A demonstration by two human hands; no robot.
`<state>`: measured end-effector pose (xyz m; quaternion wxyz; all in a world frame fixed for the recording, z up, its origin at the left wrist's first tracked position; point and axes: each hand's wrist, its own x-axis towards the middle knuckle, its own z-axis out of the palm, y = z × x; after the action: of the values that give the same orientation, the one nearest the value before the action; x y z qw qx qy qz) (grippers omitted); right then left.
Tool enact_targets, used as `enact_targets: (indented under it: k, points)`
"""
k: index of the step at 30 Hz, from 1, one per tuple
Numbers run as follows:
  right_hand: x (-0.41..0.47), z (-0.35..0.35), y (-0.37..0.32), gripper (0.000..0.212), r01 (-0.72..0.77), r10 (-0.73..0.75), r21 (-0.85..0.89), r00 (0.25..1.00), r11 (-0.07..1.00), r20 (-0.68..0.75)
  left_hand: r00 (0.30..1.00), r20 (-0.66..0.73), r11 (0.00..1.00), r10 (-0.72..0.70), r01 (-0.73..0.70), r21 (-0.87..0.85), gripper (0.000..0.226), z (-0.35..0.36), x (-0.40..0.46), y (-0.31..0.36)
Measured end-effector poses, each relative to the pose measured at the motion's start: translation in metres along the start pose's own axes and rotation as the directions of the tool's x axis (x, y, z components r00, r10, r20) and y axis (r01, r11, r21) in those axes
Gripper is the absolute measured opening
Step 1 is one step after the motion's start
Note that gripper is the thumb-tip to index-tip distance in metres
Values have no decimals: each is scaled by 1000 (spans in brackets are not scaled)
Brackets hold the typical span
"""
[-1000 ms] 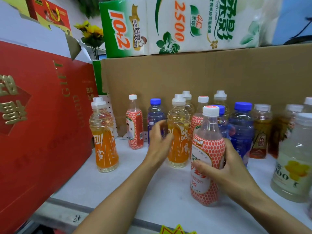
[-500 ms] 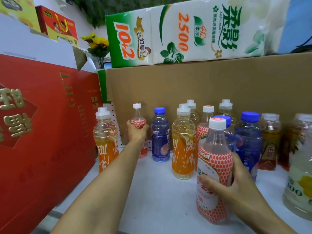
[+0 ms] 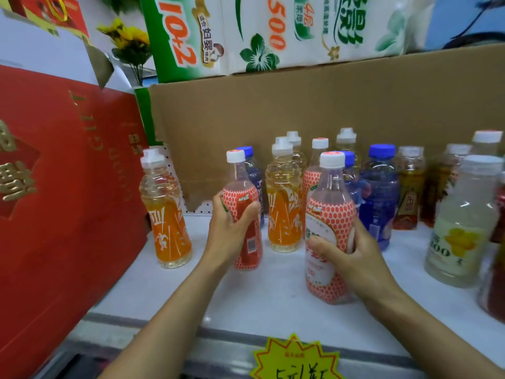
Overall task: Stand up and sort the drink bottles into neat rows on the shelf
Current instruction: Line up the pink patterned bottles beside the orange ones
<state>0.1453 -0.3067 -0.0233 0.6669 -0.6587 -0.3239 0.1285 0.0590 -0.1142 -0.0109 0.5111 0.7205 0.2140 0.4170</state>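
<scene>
Corrugated brown cardboard sheet (image 3: 314, 127) backs the shelf; a glossy red gift box (image 3: 54, 201) with gold lettering stands at left. Shelf (image 3: 267, 302): smooth white surface, grey front rail carrying a yellow starburst price tag (image 3: 296, 362). Bottles are clear ribbed plastic, upright: frosted pale bottle (image 3: 461, 228) with yellow fruit label at right, blue bottle (image 3: 378, 198) with blue cap at back, two orange-sleeved bottles with white sport caps, one at left (image 3: 166, 214), one mid-row (image 3: 282, 201). Right hand (image 3: 352, 255): grip wrapped round the near red-dotted bottle (image 3: 328, 236), thumb across its white label, base on the shelf. Left hand (image 3: 232, 231): grip curled round a slimmer red-dotted bottle (image 3: 243, 212), tilted slightly, just beside the mid-row orange one.
</scene>
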Motion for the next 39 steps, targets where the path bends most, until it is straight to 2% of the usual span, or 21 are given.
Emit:
enact_targets:
  k: [4, 9, 16, 19, 23, 26, 32, 39]
  points:
    - [3, 2, 1, 57, 21, -21, -16, 999, 1000, -37, 987, 137, 993, 79, -67, -94, 67, 12, -26, 16]
    - [-2, -9, -5, 49, 65, -65, -18, 996, 998, -57, 985, 144, 973, 98, -65, -219, 66, 33, -40, 29]
    - [-39, -62, -27, 32, 120, -122, -23, 981, 993, -152, 977, 149, 952, 155, -108, -285, 52, 67, -76, 66]
    - [-62, -98, -33, 39, 120, -124, -35, 976, 992, -177, 973, 162, 947, 163, -109, -303, 58, 95, -105, 87]
    - [-107, -157, -38, 35, 128, -130, -24, 968, 991, -214, 970, 188, 944, 151, -85, -319, 58, 144, -159, 107]
    - [-146, -207, -37, 36, 118, -122, -35, 964, 992, -236, 963, 235, 936, 133, -44, -349, 51, 187, -203, 121]
    - [-219, -309, -35, 35, 97, -104, -41, 959, 994, -262, 943, 303, 919, 135, -4, -394, 55, 267, -290, 150]
    - [-285, -417, -29, 39, 20, -54, -95, 926, 995, -374, 891, 446, 908, 80, 120, -401, 53, 358, -356, 170]
